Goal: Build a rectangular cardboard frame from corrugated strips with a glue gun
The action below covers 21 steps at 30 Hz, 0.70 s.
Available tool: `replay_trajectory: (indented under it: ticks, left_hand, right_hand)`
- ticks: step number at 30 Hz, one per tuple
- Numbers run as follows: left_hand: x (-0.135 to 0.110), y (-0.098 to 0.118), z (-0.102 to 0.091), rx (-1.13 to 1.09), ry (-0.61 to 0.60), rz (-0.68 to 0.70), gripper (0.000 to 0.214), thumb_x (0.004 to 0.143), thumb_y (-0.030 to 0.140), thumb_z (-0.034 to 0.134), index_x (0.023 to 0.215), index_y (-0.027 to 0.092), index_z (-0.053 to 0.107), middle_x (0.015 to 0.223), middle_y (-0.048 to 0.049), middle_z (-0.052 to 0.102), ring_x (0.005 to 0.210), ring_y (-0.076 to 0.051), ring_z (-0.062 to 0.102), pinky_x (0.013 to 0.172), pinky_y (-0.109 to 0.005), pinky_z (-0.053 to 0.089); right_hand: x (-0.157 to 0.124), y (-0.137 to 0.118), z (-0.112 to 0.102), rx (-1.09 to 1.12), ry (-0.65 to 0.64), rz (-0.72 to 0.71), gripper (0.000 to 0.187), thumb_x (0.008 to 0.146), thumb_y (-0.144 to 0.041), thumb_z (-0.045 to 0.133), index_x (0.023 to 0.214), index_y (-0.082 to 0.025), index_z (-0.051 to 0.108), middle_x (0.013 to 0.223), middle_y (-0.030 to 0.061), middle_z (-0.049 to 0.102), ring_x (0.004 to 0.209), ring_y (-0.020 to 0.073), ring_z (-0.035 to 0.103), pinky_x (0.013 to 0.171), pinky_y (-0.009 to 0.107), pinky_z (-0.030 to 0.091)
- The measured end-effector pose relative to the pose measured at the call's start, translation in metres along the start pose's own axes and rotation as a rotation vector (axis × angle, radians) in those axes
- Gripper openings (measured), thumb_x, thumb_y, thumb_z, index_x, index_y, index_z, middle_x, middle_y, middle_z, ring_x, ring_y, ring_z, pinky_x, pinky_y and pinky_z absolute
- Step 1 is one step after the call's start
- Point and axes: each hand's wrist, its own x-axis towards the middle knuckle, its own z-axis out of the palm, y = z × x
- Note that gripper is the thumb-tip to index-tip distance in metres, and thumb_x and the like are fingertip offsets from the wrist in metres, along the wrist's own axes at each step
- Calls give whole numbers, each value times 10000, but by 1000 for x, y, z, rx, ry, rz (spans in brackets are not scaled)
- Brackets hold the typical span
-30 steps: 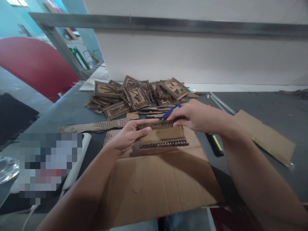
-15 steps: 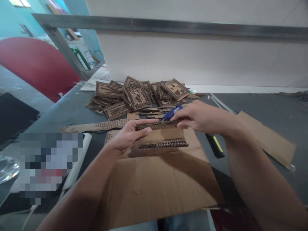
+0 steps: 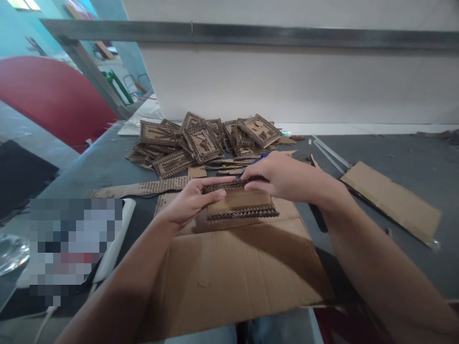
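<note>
While pinching, both hands (image 3: 193, 198) grip the cardboard frame (image 3: 241, 201).

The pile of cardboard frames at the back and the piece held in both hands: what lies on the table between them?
In the head view, loose corrugated strips and scraps lie between the pile of cardboard frames and the held cardboard piece.

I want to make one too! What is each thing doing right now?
Cardboard frame piece: flat on the sheet, held by both hands.
Left hand: gripping its left end.
Right hand: pinching its far strip.
Cardboard sheet: flat, creased.
Finished frames: heaped, overlapping.
</note>
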Motion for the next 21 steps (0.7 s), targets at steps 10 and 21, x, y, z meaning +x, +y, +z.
replay_trajectory:
  ticks: [10,21]
  left_hand:
    - [-1,1,3,-20,-11,-7,500,791,406,815,1261,251,744,1126,-96,781,919,-224,739,742,-290,602]
    - [2,4,4,-325,161,-55,597,741,417,861,1273,202,699,1035,-80,780,764,-159,717,655,-223,577]
  right_hand:
    - [0,-2,0,-53,-17,7,189,963,-239,586,969,-200,771,827,44,755,723,168,638,656,278,381]
    - [-9,10,-5,22,-66,73,260,986,-277,532,1103,-209,754,1043,69,779,853,202,692,713,306,471]
